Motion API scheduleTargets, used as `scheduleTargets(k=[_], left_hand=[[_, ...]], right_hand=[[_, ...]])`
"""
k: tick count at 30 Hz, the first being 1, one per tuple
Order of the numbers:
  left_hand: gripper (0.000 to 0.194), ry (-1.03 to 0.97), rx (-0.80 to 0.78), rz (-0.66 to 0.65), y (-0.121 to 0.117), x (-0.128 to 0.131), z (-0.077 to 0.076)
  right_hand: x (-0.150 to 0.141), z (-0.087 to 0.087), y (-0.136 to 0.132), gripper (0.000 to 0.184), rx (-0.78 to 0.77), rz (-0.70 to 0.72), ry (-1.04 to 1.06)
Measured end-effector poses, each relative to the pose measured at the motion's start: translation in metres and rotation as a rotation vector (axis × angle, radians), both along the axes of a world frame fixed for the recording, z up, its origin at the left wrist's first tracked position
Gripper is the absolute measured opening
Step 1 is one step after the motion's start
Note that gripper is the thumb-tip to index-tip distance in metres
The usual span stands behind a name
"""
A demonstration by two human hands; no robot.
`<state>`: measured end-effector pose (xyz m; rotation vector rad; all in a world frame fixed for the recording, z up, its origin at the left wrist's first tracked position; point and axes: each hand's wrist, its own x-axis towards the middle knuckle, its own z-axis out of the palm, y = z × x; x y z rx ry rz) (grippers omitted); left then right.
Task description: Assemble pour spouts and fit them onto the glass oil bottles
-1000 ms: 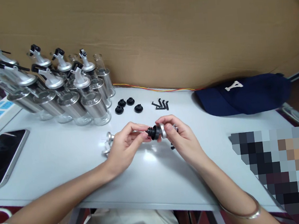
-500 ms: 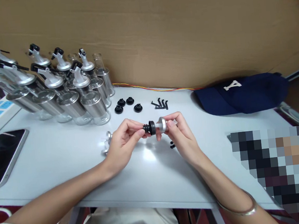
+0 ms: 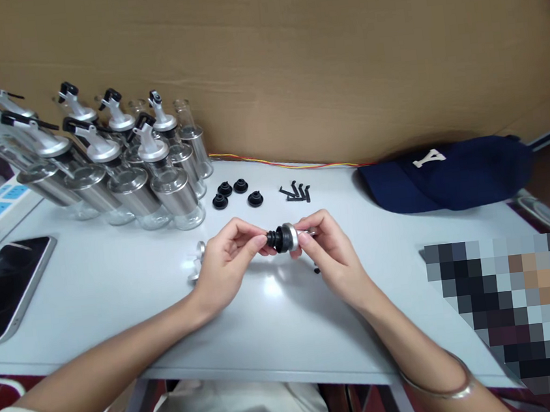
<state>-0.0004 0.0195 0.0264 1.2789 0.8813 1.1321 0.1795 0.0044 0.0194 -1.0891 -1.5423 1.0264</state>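
both hands' fingers [image 3: 258,241] narrowly around pourer [image 3: 286,237]

The pale grey table [image 3: 279,336] carries glass-and-metal bottles [image 3: 130,190] at the left, a phone [image 3: 13,286] near them, four black stoppers [image 3: 255,199], thin black levers [image 3: 302,192] and a navy cap [image 3: 463,179] (white letter [image 3: 429,159] on its front)

Near head view, forward-down onto left hand [image 3: 226,262] and right hand [image 3: 333,249]

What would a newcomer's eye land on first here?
Probably the metal-banded glass bottles clustered back left on the table, then the navy cap, back right. At center, the left fingers hold a ridged black stopper against a silver spout in the right fingers.
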Motion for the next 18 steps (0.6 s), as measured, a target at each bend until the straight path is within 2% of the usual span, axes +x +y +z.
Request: scheduleTargets(k=[5,12,18], left_hand=[[0.014,0.012,0.011,0.022,-0.0017,-0.0003,0.0041],[0.016,0.031,0.015,0.004,0.0027,-0.0004,-0.001],[0.018,-0.016,-0.013,-0.033,0.0031,-0.0015,0.002]], right_hand=[[0.0008,0.0043,-0.0014,0.015,-0.013,0.027,0.044],[0.0022,0.0032,0.0012,0.021,-0.071,0.029,0.018],[-0.0014,0.011,0.0018,0.026,-0.121,0.084,0.144]])
